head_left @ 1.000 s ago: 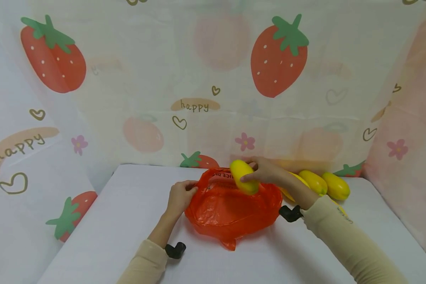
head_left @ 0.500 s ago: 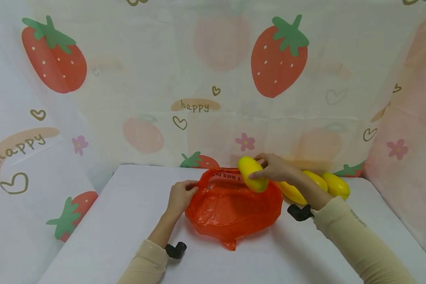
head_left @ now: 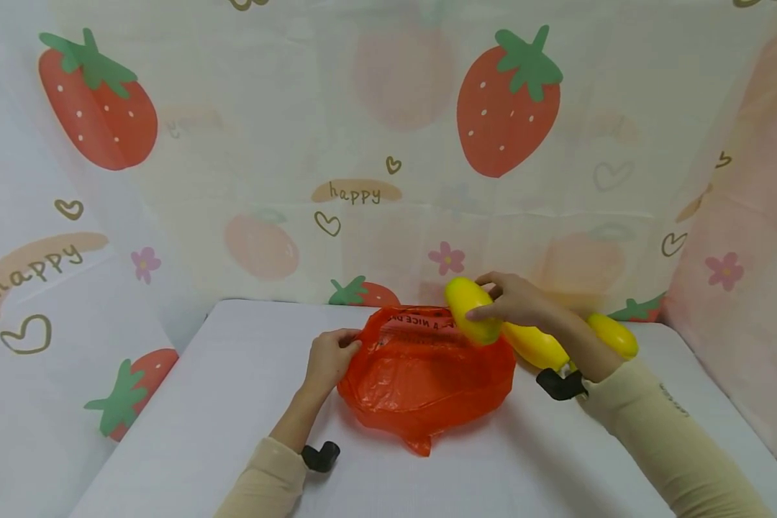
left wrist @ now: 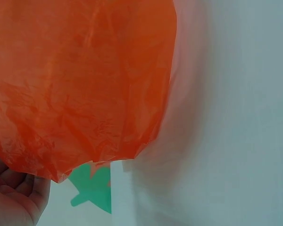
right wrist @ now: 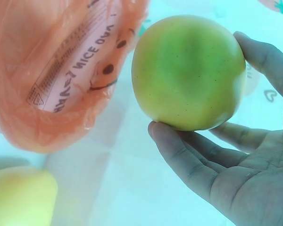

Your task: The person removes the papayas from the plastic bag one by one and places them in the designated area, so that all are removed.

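A red plastic bag [head_left: 414, 381] stands on the white table with its mouth spread wide. My left hand [head_left: 330, 360] pinches the bag's left rim; in the left wrist view the fingers of the left hand [left wrist: 19, 195] are partly hidden by the bag [left wrist: 94, 84]. Above the bag's back right rim, my right hand [head_left: 518, 298] grips a yellow mango [head_left: 469, 309]. From the right wrist, the mango [right wrist: 188, 70] shows a greenish end, held between thumb and fingertips beside the printed bag wall [right wrist: 70, 61].
More yellow mangoes lie right of the bag: one mango [head_left: 536, 347] close beside it, another mango [head_left: 611, 337] farther right, partly behind the right forearm. A strawberry-print cloth [head_left: 388, 108] hangs behind the white table [head_left: 233, 374].
My right hand has moved right and slightly up with the mango, from over the bag's mouth to its back right rim. The left hand and bag stay almost still.
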Demonstrator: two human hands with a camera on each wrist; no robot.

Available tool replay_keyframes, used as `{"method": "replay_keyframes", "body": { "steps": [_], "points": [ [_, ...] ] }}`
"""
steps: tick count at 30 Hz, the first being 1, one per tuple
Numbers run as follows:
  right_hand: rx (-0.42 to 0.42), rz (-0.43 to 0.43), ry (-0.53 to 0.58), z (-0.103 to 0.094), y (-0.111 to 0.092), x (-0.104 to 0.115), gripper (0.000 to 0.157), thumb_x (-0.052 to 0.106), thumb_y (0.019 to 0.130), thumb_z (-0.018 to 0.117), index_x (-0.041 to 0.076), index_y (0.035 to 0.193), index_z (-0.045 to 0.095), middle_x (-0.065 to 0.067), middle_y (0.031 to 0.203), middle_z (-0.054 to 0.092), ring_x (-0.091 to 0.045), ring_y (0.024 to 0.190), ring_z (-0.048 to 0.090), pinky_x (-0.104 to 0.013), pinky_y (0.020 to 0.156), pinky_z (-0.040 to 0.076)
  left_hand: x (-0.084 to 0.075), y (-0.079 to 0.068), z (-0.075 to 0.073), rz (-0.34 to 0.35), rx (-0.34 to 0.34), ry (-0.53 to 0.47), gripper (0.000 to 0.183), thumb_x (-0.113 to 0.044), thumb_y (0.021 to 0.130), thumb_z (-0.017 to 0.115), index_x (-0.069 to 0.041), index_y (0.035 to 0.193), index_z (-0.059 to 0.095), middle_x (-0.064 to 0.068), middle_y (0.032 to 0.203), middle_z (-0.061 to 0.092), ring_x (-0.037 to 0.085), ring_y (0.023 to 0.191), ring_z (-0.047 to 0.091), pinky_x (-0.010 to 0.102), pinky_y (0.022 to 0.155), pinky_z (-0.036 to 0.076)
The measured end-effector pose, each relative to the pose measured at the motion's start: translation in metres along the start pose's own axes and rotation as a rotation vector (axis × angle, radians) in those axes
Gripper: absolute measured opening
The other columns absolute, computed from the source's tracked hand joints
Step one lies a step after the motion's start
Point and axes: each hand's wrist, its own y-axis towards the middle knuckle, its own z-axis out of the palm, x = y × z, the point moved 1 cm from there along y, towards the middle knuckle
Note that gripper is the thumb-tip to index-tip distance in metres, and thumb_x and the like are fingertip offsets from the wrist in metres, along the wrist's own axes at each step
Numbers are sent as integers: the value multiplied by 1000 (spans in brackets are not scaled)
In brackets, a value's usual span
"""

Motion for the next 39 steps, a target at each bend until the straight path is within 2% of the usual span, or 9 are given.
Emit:
{"method": "replay_keyframes", "body": {
  "steps": [15,22,29,39],
  "points": [
    [-31,18,-58,-25,-14,-6,84,48,81,73,8,146,37,-25,134,52,-34,109,58,-45,94,55,-1,0,-1,18,10,-21,23,-10,93,64,-1,112,72,14,105,73,26,96,68,40,88,58],
    [-35,32,-52,-34,-19,-12,86,50,81,73,7,147,35,-25,137,49,-33,111,58,-47,95,55,0,1,-1,13,12,-24,23,-9,93,63,-1,113,71,15,106,73,27,97,68,40,88,58],
    [-44,16,-44,-41,-25,-21,86,50,82,72,4,146,37,-27,137,49,-34,111,58,-44,92,57,0,2,0,6,12,-16,24,-9,93,63,-1,114,71,15,107,73,27,98,67,40,89,58],
    [-51,0,12,-55,-33,-42,79,45,86,69,1,143,39,-30,139,48,-37,118,54,-52,102,49,1,3,0,6,9,-13,23,-9,93,64,-2,113,72,14,106,73,27,98,68,40,89,58]
  ]
}}
